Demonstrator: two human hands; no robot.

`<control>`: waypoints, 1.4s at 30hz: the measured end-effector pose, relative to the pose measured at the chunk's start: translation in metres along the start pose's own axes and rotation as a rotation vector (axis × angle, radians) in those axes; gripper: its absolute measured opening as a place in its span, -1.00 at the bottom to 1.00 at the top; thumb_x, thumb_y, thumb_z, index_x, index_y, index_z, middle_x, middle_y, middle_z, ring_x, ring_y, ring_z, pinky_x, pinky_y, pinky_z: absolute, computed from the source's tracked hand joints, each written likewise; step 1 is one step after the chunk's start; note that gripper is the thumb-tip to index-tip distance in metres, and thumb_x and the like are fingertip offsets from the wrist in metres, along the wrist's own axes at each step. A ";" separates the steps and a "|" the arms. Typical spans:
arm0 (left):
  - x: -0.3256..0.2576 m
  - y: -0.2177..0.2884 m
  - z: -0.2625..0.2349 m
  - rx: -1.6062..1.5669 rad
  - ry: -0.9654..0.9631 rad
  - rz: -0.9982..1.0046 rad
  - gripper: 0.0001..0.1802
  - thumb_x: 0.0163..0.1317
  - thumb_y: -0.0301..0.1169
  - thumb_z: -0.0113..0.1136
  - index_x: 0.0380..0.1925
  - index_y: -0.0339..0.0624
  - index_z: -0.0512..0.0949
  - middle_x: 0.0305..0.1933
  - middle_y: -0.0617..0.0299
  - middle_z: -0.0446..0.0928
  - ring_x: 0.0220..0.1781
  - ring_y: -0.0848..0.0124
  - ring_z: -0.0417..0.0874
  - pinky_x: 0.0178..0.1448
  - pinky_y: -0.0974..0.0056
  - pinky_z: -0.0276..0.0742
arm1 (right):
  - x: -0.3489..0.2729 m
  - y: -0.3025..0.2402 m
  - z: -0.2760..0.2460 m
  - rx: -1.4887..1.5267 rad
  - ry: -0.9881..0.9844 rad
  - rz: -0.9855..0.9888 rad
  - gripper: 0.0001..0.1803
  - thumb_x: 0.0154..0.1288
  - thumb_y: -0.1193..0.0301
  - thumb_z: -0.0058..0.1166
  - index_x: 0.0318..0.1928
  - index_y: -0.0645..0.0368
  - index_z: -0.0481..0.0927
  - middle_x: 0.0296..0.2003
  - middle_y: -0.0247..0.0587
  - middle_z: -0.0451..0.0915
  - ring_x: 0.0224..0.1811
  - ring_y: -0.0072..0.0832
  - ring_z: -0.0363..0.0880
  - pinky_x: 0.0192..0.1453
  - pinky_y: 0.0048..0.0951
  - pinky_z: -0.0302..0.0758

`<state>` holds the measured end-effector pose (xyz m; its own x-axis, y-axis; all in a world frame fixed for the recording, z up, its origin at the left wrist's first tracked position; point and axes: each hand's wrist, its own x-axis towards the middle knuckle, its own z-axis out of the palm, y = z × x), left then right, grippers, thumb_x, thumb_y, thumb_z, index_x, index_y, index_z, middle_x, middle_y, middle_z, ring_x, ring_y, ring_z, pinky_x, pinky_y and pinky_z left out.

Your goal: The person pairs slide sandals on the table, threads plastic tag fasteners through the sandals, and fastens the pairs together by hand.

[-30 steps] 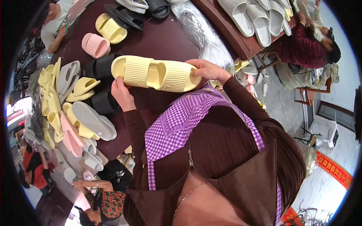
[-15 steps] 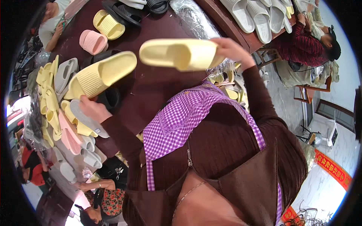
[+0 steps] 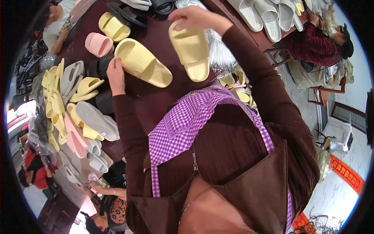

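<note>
a dark red-brown counter (image 3: 148, 105) fills the upper half of the view, seen from above. a person's brown top (image 3: 233, 132) fills the lower middle, with a purple checked apron (image 3: 175, 124) over it. a second counter (image 3: 249, 33), at the upper right, carries grey slides (image 3: 269, 19). beyond it, at the right, sits a co-worker in a striped dark red top (image 3: 307, 46). along the left lies a pile of slides (image 3: 54, 101), mostly yellow, with grey and pink among them. clear plastic (image 3: 222, 54) lies under and beside the right forearm.

two yellow slides are in hand over the counter, apart from each other, straps facing up. the left slide (image 3: 136, 58) slants, heel toward the lower right; the right slide (image 3: 191, 50) hangs nearly upright, heel down. the left hand (image 3: 115, 76) grips the left slide's outer edge near the toe, fingers narrow. the right hand (image 3: 196, 18) holds the right slide by its toe end, fingers bent around the rim. near the left hand, smallest, lies a pink slide (image 3: 99, 45).
</note>
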<state>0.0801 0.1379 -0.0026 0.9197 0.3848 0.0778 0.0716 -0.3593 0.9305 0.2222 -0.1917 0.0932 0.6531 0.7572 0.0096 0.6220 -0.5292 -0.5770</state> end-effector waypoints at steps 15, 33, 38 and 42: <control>-0.103 0.005 0.070 0.334 -0.058 0.321 -0.71 0.14 -0.47 0.11 -0.11 -0.30 0.48 -0.06 0.04 0.45 -0.04 0.14 0.47 0.06 0.15 0.36 | -0.207 0.033 0.083 0.706 -0.210 0.710 -0.82 0.12 0.36 0.08 -0.43 0.25 0.57 -0.57 -0.32 0.54 -0.56 -0.64 0.47 -0.49 -0.59 0.40; -0.129 -0.010 0.116 0.551 -0.415 0.504 -0.77 0.09 -0.45 0.15 -0.21 -0.20 0.55 -0.05 0.10 0.47 -0.01 0.10 0.42 0.07 0.09 0.33 | -0.269 0.034 0.176 1.027 0.387 1.155 -0.79 0.11 0.35 0.13 -0.37 0.29 0.55 -0.61 -0.33 0.50 -0.68 -0.63 0.39 -0.60 -0.55 0.32; -0.129 -0.011 0.116 0.507 -0.411 0.475 -0.78 0.09 -0.44 0.16 -0.23 -0.21 0.56 -0.08 0.10 0.48 -0.02 0.10 0.41 0.08 0.10 0.33 | -0.271 0.046 0.199 0.792 0.519 1.173 -0.80 0.14 0.36 0.13 -0.35 0.27 0.53 -0.60 -0.34 0.49 -0.72 -0.64 0.35 -0.68 -0.57 0.25; -0.129 -0.012 0.115 0.503 -0.420 0.458 -0.78 0.09 -0.44 0.15 -0.22 -0.22 0.56 -0.08 0.11 0.49 -0.03 0.09 0.42 0.09 0.11 0.32 | -0.273 0.052 0.207 0.728 0.628 1.189 -0.76 0.09 0.33 0.17 -0.41 0.29 0.54 -0.62 -0.36 0.48 -0.68 -0.62 0.37 -0.60 -0.52 0.32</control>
<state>0.0055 -0.0053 -0.0651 0.9611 -0.2104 0.1789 -0.2753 -0.7831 0.5577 -0.0133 -0.3464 -0.1087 0.7928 -0.3357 -0.5087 -0.5962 -0.2542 -0.7615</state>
